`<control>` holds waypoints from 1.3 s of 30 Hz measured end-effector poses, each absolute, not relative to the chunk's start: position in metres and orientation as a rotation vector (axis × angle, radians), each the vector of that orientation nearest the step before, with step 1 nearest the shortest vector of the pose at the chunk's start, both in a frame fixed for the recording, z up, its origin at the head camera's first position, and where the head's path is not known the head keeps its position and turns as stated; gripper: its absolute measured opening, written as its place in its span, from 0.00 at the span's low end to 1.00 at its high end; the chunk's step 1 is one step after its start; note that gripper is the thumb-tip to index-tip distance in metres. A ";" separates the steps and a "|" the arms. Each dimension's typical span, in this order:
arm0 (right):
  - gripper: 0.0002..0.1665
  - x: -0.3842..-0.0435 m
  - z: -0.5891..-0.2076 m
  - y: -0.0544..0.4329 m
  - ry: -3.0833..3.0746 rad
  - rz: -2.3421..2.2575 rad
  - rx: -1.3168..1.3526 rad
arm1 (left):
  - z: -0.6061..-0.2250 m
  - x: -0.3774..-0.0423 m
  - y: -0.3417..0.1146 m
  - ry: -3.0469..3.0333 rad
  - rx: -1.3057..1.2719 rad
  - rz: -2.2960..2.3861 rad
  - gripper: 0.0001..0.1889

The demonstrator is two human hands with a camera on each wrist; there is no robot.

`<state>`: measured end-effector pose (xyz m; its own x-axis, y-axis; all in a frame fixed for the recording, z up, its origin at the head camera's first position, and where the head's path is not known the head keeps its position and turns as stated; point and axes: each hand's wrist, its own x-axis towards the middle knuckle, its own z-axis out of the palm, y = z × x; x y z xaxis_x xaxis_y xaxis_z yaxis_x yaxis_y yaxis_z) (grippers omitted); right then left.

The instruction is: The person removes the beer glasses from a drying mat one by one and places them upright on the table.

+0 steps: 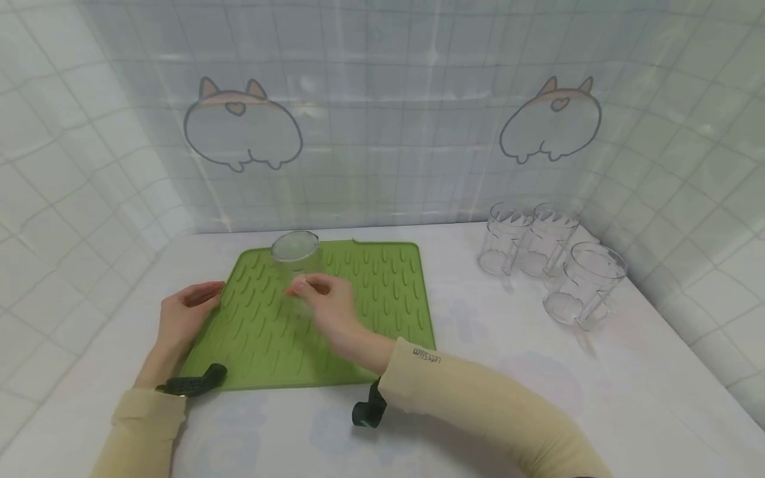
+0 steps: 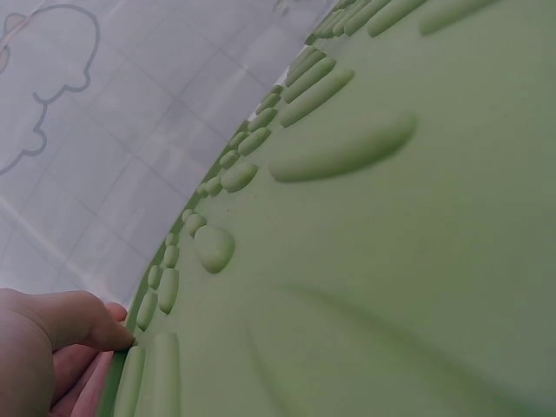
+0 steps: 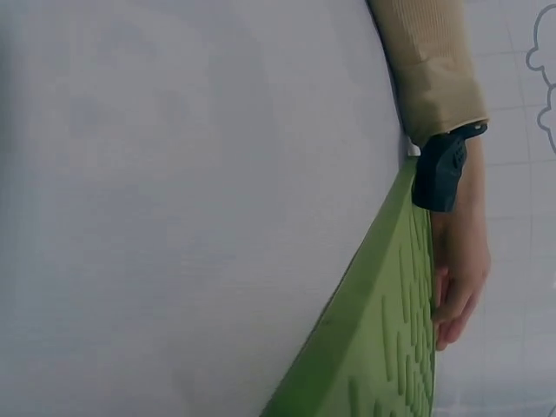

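A clear glass mug (image 1: 295, 249) is over the left half of a ribbed green mat (image 1: 382, 292), its round end facing up. My right hand (image 1: 329, 305) pinches it on the near side with curled fingers, which hide part of its body. My left hand (image 1: 186, 312) rests at the mat's left edge. In the left wrist view, a digit of the left hand (image 2: 69, 326) touches the mat's raised rim, and the other fingers lie outside it. The right wrist view shows the left hand (image 3: 462, 269) beside the mat, but neither the right hand nor the mug.
Three clear glass mugs with handles stand at the right: a back-left mug (image 1: 505, 239), a back-right mug (image 1: 546, 242) and a nearer mug (image 1: 586, 285). A white tile-patterned sheet (image 1: 394, 119) rises behind the white table (image 1: 478, 345) and along both sides.
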<state>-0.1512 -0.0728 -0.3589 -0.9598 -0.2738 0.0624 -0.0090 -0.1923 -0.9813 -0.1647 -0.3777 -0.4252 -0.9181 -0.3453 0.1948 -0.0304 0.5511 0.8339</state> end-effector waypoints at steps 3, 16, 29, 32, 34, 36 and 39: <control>0.10 -0.149 -0.360 -0.061 1.867 -2.280 -0.305 | -0.426 -0.165 -0.378 -2.455 0.306 -1.309 0.22; 0.14 -0.134 -0.364 -0.014 1.866 -2.261 -0.270 | -0.423 -0.164 -0.378 -2.486 0.346 -1.288 0.22; 0.14 -0.125 -0.364 0.026 1.972 -2.247 -0.318 | -0.422 -0.168 -0.378 -2.459 0.324 -1.323 0.22; 0.14 -0.123 -0.365 0.034 2.014 -2.231 -0.331 | -0.422 -0.168 -0.377 -2.456 0.317 -1.317 0.22; 0.14 -0.121 -0.366 0.039 2.039 -2.220 -0.335 | -0.422 -0.168 -0.377 -2.459 0.314 -1.310 0.22; 0.14 -0.120 -0.366 0.044 2.060 -2.215 -0.335 | -0.423 -0.167 -0.377 -2.468 0.314 -1.296 0.22; 0.13 -0.118 -0.367 0.051 2.061 -2.232 -0.319 | -0.424 -0.166 -0.378 -2.486 0.322 -1.265 0.22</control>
<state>-0.1178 0.0509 -0.3666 -0.9744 -0.2043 0.0939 -0.0773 -0.0875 -0.9932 -0.1663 -0.3779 -0.4244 -0.9193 -0.3449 0.1896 -0.0497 0.5796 0.8134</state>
